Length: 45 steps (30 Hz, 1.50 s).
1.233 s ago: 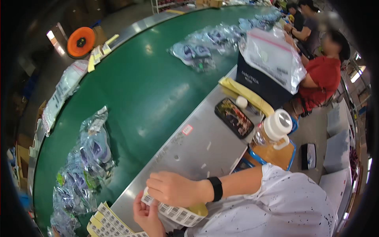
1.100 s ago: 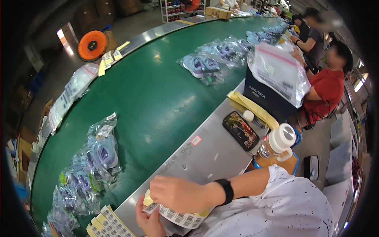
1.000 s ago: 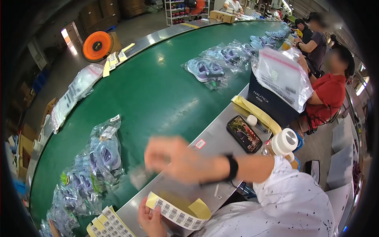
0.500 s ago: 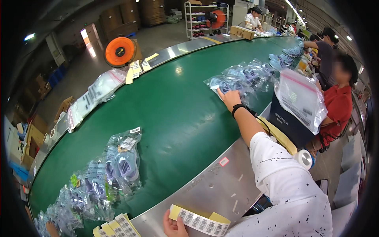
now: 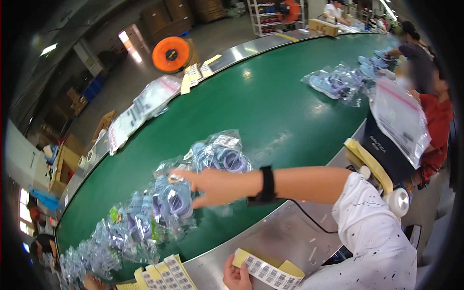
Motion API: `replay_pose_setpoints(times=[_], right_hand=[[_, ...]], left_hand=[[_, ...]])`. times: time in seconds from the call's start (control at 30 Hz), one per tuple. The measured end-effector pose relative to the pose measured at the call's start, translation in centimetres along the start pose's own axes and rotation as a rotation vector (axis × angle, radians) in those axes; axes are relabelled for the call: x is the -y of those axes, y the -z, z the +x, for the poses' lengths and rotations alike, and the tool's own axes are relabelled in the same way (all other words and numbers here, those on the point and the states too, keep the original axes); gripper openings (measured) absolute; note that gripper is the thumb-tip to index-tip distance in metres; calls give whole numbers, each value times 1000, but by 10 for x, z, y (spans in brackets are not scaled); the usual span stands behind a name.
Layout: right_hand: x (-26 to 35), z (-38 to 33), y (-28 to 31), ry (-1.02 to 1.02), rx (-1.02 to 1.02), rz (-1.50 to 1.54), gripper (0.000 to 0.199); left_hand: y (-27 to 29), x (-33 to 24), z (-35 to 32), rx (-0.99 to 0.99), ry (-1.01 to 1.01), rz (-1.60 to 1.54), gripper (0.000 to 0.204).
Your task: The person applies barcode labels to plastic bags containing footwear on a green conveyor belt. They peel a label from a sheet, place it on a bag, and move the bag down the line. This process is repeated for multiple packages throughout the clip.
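The right hand (image 5: pixel 217 186) stretches out over the green conveyor belt (image 5: pixel 270 106), fingers spread wide and holding nothing, its fingertips (image 5: pixel 180 175) just touching the crinkled clear plastic of a bagged purple item (image 5: pixel 171 203). That bag lies in a loose row of glossy, wrinkled packets (image 5: pixel 121 232) trailing down the belt toward the lower left; they overlap too much to count exactly. One more packet (image 5: pixel 222 154) sits just beyond the hand, touching its neighbours. A black wrist strap (image 5: pixel 266 186) rings the forearm, with a thin dark cord trailing from it across the brushed metal ledge (image 5: pixel 290 237) that borders the belt's near edge. The left hand (image 5: pixel 237 278) rests low on that ledge, fingers closed on a strip of paper barcode labels (image 5: pixel 268 270) with a yellow backing. Three or four similar label sheets (image 5: pixel 162 275) lie fanned at the belt's lower edge. The belt is smooth, matte and curved, with wide bare room between the near packets and a second heap of clear bags (image 5: pixel 338 84) farther along. A round orange reel (image 5: pixel 170 54) stands at the far rim, beside a long flat white bag (image 5: pixel 140 108).
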State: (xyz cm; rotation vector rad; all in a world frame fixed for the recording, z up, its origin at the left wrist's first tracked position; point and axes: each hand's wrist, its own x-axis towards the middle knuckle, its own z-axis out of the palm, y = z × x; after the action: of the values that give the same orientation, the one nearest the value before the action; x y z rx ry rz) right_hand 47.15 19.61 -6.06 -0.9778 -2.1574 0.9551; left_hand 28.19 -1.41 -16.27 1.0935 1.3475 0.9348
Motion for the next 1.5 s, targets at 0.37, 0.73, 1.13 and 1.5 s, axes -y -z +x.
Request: replay_pose_setpoints(times=[0.37, 0.73, 1.13, 1.5], right_hand=[[-160, 46, 70, -740, -461, 137, 64], [-198, 18, 70, -642, -721, 351, 64], [-220, 44, 113, -848, -331, 573, 14], [-242, 57, 89, -709, -444, 390, 17]], left_hand=[[-5, 21, 2, -21, -22, -172, 38], [1, 19, 5, 82, 179, 2, 40], [-4, 23, 7, 87, 155, -23, 41], [-10, 10, 8, 87, 201, -19, 41]])
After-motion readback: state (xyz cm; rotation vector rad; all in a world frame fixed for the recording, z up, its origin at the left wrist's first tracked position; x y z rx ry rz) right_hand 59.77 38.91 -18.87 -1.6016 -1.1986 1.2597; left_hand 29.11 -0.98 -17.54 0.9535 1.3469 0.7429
